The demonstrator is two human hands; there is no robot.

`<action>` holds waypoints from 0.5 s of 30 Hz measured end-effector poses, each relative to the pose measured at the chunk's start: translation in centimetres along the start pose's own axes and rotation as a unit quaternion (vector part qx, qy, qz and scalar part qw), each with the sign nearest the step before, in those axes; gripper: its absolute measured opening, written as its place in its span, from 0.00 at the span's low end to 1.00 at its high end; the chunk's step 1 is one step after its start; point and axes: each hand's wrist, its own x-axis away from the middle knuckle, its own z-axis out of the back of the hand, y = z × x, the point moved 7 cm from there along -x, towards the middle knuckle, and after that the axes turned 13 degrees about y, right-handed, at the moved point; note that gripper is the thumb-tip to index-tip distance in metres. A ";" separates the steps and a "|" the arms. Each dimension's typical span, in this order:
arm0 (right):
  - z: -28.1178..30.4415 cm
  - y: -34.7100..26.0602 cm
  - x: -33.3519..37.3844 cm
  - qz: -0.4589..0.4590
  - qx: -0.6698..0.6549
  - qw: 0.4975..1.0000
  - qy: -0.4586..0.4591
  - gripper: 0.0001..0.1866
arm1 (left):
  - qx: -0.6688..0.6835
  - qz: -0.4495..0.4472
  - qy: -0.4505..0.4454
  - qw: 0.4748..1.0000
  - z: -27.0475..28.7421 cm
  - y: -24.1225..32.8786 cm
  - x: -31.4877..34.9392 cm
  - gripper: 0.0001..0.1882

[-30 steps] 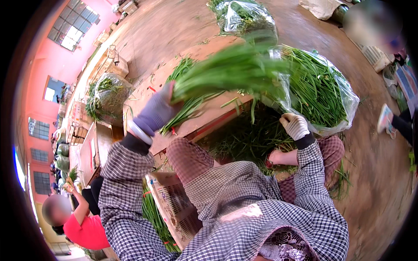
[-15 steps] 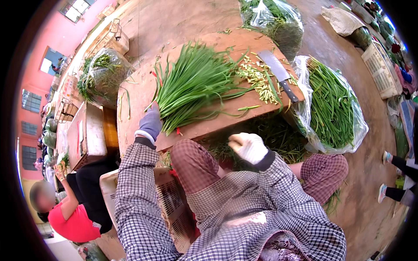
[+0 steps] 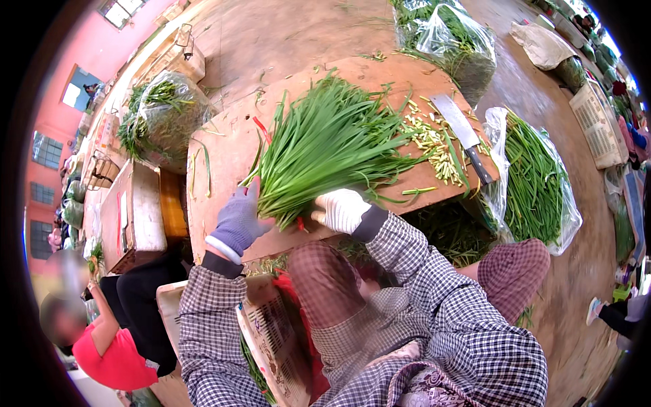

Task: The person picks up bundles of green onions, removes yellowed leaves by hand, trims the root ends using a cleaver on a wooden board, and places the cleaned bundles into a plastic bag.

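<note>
A thick bundle of long green chives (image 3: 325,146) lies fanned out on a wooden board table (image 3: 224,152). My left hand (image 3: 241,217), in a purple glove, presses against the near left end of the bundle. In a white glove, my right hand (image 3: 342,209) grips the stalk ends at the table's near edge. A cleaver (image 3: 462,132) rests on the board to the right, beside a heap of cut stalk bits (image 3: 434,146).
A clear bag of green stalks (image 3: 536,180) lies right of the table, another bag (image 3: 447,37) at the far end, and a third (image 3: 159,112) at the left. A wooden box (image 3: 132,214) stands left. A person in red (image 3: 112,353) sits lower left.
The bundle, held up in the air a second ago, now lies on the board. My right hand has come from the bag side onto the stalk ends.
</note>
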 end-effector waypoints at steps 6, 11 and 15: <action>-1.2 0.6 -1.2 0.023 -0.026 0.997 0.062 0.21 | 0.411 0.088 0.027 0.907 2.8 -2.5 -2.6 0.42; -2.0 -0.7 -1.5 0.039 -0.025 0.998 0.039 0.22 | 0.364 0.141 -0.005 0.921 -2.2 -5.1 -7.9 0.41; -2.1 -0.2 -1.4 0.035 -0.030 0.998 0.037 0.22 | 0.354 0.151 -0.050 0.922 -4.9 -3.7 -9.3 0.40</action>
